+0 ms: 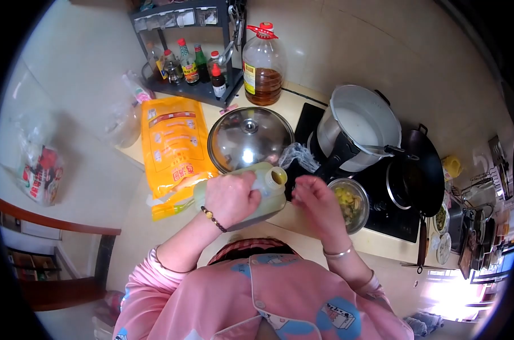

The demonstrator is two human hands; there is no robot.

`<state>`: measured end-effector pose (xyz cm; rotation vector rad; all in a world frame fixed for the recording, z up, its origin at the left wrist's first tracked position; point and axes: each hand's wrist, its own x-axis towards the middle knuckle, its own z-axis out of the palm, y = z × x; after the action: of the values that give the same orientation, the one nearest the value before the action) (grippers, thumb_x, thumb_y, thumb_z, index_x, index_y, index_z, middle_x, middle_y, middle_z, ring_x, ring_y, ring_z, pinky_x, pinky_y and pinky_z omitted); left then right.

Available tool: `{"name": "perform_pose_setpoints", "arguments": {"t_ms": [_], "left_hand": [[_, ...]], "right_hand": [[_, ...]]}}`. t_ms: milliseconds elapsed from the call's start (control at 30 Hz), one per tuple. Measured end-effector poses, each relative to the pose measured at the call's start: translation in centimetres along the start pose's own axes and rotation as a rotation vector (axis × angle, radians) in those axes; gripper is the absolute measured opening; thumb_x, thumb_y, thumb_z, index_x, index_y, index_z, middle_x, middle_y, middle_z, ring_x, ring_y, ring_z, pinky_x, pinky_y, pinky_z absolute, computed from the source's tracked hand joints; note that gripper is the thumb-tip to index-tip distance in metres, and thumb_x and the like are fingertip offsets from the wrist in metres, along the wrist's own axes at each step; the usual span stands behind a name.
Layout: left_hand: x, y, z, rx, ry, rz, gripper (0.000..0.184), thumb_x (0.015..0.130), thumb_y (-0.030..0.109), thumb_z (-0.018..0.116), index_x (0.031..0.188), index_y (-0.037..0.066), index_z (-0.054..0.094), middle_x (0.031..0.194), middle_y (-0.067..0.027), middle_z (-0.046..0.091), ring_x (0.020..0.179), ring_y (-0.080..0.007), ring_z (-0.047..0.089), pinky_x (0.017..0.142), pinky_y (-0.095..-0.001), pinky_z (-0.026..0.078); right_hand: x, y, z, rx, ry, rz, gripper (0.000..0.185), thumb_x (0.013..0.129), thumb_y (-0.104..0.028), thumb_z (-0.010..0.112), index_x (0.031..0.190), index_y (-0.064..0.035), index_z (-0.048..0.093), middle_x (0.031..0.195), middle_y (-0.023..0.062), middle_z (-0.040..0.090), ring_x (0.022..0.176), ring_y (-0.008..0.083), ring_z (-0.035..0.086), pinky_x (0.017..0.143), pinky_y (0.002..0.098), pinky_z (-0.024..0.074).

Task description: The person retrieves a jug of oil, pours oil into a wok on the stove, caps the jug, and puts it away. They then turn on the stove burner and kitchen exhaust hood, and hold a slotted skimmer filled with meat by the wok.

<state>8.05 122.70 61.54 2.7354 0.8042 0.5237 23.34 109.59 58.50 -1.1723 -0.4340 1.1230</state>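
Note:
My left hand (232, 195) is wrapped round the handle of a translucent plastic jug (271, 205), which leans to the right. Its mouth is uncapped and yellowish liquid shows inside. Just right of the mouth, my right hand (316, 199) has its fingers curled together; anything in them is hidden. Beside that hand stands a clear bowl (356, 218) of chopped yellow-green food. Behind the jug, a domed metal lid (248, 133) lies on the counter, with crumpled clear plastic (300, 157) at its right edge.
An orange food bag (175, 136) lies left of the lid. A large oil bottle (262, 73) and a seasoning rack (197, 93) line the wall. On the black cooktop, a deep pot (362, 122) holds whitish liquid, its handle pointing towards me. A dark wok (424, 175) sits farther right.

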Motion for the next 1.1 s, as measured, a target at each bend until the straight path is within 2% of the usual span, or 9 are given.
{"name": "perform_pose_setpoints", "arguments": {"t_ms": [33, 100, 167, 200, 300, 433, 600, 1000, 1100], "left_hand": [[0.0, 0.0, 0.0, 0.007, -0.006, 0.002, 0.014, 0.068, 0.020, 0.055, 0.068, 0.006, 0.054, 0.055, -0.0144, 0.057, 0.050, -0.0310, 0.057, 0.048, -0.0418, 0.046], [-0.1, 0.1, 0.0, 0.005, -0.002, 0.002, 0.014, 0.068, 0.020, 0.055, 0.068, 0.006, 0.054, 0.055, -0.0144, 0.057, 0.050, -0.0310, 0.057, 0.048, -0.0417, 0.046], [-0.1, 0.0, 0.0, 0.006, 0.007, -0.004, 0.014, 0.068, 0.020, 0.055, 0.067, 0.006, 0.054, 0.055, -0.0144, 0.057, 0.050, -0.0310, 0.058, 0.048, -0.0417, 0.046], [-0.1, 0.0, 0.0, 0.008, 0.012, -0.001, 0.014, 0.068, 0.020, 0.055, 0.067, 0.006, 0.054, 0.055, -0.0144, 0.057, 0.050, -0.0311, 0.058, 0.048, -0.0416, 0.047], [-0.1, 0.0, 0.3, 0.005, 0.032, -0.007, 0.014, 0.066, 0.020, 0.057, 0.066, 0.006, 0.053, 0.054, -0.0132, 0.056, 0.050, -0.0313, 0.057, 0.047, -0.0410, 0.046], [-0.1, -0.2, 0.5, 0.005, 0.034, -0.013, 0.015, 0.065, 0.020, 0.058, 0.064, 0.006, 0.051, 0.054, -0.0121, 0.055, 0.050, -0.0310, 0.056, 0.047, -0.0403, 0.045], [-0.1, -0.2, 0.4, -0.015, 0.036, -0.018, 0.016, 0.066, 0.020, 0.058, 0.063, 0.006, 0.050, 0.053, -0.0126, 0.055, 0.049, -0.0309, 0.056, 0.046, -0.0405, 0.045], [-0.1, -0.2, 0.5, -0.003, 0.055, -0.012, 0.014, 0.065, 0.019, 0.057, 0.064, 0.006, 0.051, 0.052, -0.0127, 0.054, 0.048, -0.0312, 0.056, 0.046, -0.0403, 0.045], [-0.2, -0.1, 0.4, -0.001, 0.053, -0.016, 0.013, 0.065, 0.018, 0.057, 0.064, 0.006, 0.052, 0.052, -0.0127, 0.054, 0.048, -0.0313, 0.056, 0.046, -0.0405, 0.045]], "right_hand": [[0.4, -0.5, 1.0, -0.191, 0.113, -0.203, 0.014, 0.085, -0.007, 0.056, 0.098, -0.0007, 0.055, 0.085, 0.0036, 0.058, 0.072, 0.0092, 0.057, 0.065, 0.0212, 0.0463], [1.6, -0.3, 2.4, -0.200, 0.133, -0.283, 0.017, 0.080, -0.002, 0.061, 0.096, -0.0013, 0.055, 0.085, 0.0029, 0.058, 0.073, 0.0070, 0.056, 0.066, 0.0215, 0.0462], [3.1, 1.2, 3.2, -0.343, 0.247, -0.659, 0.017, 0.076, -0.002, 0.065, 0.091, -0.0012, 0.056, 0.086, 0.0059, 0.060, 0.075, 0.0113, 0.058, 0.068, 0.0240, 0.0468], [3.1, 0.9, 3.6, -0.589, 0.284, -0.826, 0.019, 0.072, -0.002, 0.068, 0.087, 0.0000, 0.056, 0.088, 0.0101, 0.061, 0.079, 0.0188, 0.060, 0.070, 0.0274, 0.0474], [3.0, 1.6, 4.0, -0.773, 0.243, -0.980, 0.017, 0.073, -0.001, 0.065, 0.088, 0.0012, 0.057, 0.091, 0.0137, 0.061, 0.085, 0.0266, 0.060, 0.075, 0.0304, 0.0476], [1.9, 2.2, 3.7, -0.752, 0.175, -0.931, 0.019, 0.077, 0.000, 0.059, 0.096, 0.0024, 0.057, 0.100, 0.0156, 0.059, 0.096, 0.0292, 0.057, 0.083, 0.0323, 0.0451], [1.0, 2.4, 3.8, -0.957, 0.107, -0.965, 0.026, 0.082, 0.000, 0.049, 0.107, 0.0045, 0.054, 0.113, 0.0181, 0.053, 0.113, 0.0334, 0.047, 0.095, 0.0384, 0.0367], [0.8, 1.2, 2.7, -0.875, -0.006, -0.895, 0.029, 0.080, 0.003, 0.051, 0.108, 0.0003, 0.055, 0.114, 0.0174, 0.055, 0.113, 0.0324, 0.047, 0.095, 0.0376, 0.0354], [0.6, 0.8, 2.2, -0.830, 0.052, -0.896, 0.030, 0.078, 0.004, 0.053, 0.108, -0.0002, 0.056, 0.111, 0.0167, 0.056, 0.111, 0.0310, 0.049, 0.094, 0.0363, 0.0368]]}}
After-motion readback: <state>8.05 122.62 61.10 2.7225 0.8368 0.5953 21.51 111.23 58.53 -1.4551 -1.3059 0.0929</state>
